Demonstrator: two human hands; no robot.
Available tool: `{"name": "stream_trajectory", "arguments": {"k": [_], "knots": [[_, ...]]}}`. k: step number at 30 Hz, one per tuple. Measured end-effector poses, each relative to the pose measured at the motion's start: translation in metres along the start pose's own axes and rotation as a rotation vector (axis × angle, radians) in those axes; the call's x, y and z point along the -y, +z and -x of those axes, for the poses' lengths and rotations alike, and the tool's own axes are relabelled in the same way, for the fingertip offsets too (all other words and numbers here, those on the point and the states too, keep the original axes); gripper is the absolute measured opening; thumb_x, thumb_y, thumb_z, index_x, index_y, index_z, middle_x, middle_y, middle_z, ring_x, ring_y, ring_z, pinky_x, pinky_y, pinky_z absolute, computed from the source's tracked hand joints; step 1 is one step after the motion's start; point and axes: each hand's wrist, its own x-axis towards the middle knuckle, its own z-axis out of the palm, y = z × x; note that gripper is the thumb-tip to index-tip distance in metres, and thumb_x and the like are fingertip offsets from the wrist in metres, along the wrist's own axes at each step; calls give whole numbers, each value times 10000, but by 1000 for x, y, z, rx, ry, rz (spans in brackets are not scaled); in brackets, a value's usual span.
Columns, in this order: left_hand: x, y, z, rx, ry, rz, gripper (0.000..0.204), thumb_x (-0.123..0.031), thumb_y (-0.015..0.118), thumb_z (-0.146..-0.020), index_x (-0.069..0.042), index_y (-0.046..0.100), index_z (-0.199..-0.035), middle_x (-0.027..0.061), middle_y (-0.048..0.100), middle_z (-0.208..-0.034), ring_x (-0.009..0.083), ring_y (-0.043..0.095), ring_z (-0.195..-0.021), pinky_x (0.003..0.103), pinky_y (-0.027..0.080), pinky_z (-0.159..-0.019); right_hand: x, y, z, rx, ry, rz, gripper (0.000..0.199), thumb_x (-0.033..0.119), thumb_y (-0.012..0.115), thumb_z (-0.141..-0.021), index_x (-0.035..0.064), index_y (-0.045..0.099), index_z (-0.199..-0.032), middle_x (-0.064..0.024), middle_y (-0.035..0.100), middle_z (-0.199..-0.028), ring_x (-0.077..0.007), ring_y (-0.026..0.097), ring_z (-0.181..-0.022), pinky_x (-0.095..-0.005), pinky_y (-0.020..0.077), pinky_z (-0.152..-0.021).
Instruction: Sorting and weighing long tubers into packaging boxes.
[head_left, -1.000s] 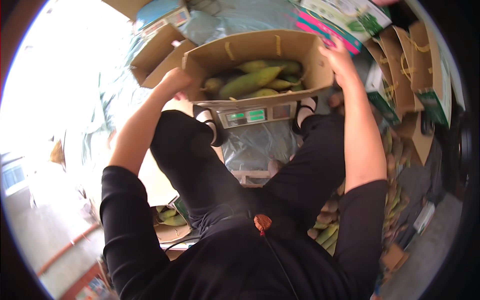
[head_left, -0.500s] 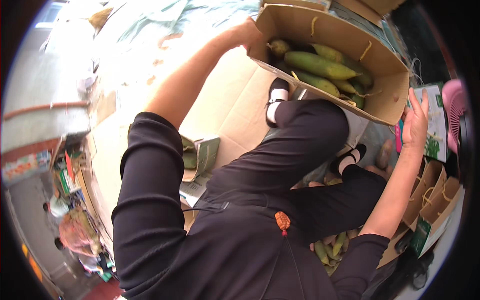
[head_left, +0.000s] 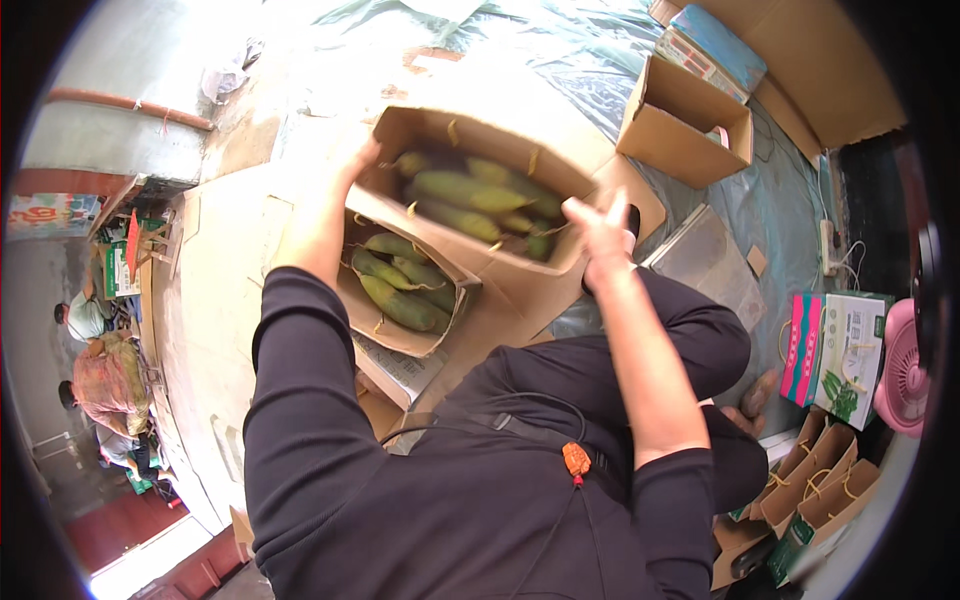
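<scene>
I hold an open cardboard box [head_left: 520,270] full of green corn ears [head_left: 455,190] in the air, tilted and blurred. My left hand [head_left: 352,158] grips its far left corner. My right hand [head_left: 598,235] presses on its near right wall. Just below it sits a second open box [head_left: 400,335] with several corn ears [head_left: 395,290] in husks, resting on flat cardboard. My black sleeves and torso fill the lower middle of the view.
An empty open carton [head_left: 685,125] stands at the upper right on a blue plastic sheet. A flat scale platform [head_left: 705,262] lies right of my leg. Printed boxes [head_left: 835,350], brown paper bags [head_left: 815,490] and a pink fan [head_left: 905,365] crowd the right. People [head_left: 95,370] crouch at the far left.
I have turned to the left with the box of corn. The view swung, and a second corn box now shows beneath it. My right hand has come back onto the box wall.
</scene>
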Motion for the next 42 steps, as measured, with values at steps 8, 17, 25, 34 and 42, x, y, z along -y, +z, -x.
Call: {"name": "stream_trajectory", "arguments": {"k": [8, 17, 25, 34, 42], "knots": [[37, 48, 72, 86, -544, 397, 383, -311, 417, -859, -32, 651, -976, 215, 647, -947, 367, 628, -913, 472, 486, -794, -58, 36, -2, 188, 82, 349, 973, 164, 686, -674, 35, 83, -1428, -269, 341, -1358, -330, 418, -1217, -364, 359, -1008], [-162, -57, 168, -158, 354, 583, 350, -319, 663, -772, -49, 614, -990, 154, 593, -951, 345, 553, -916, 427, 429, -807, 4, -28, 8, 177, -409, 414, 418, 180, 613, -758, -43, 544, -1105, -199, 623, -980, -267, 616, -914, -338, 478, -824], [-237, -64, 201, 102, 441, 266, 415, -414, 697, -702, -23, 640, -830, 175, 627, -844, 359, 605, -833, 453, 483, -712, 82, -155, 131, -75, -628, 229, 304, 90, 594, -798, -35, 562, -1074, -109, 639, -949, -147, 615, -809, -289, 480, -753], [-217, -11, 172, 164, 681, 242, 309, -249, 621, -801, 39, 647, -911, 194, 643, -763, 313, 640, -735, 400, 486, -652, 65, -289, 284, -594, -830, 89, 216, 61, 579, -851, 5, 574, -1059, -11, 590, -889, -56, 540, -806, -218, 453, -710], [-226, -21, 172, 118, 754, 328, 314, -260, 609, -814, 17, 620, -962, 180, 617, -834, 300, 613, -798, 415, 478, -691, -58, -375, 354, -1065, -669, -57, 207, 42, 566, -838, -18, 586, -1036, -30, 619, -883, -77, 576, -787, -224, 467, -700]]}}
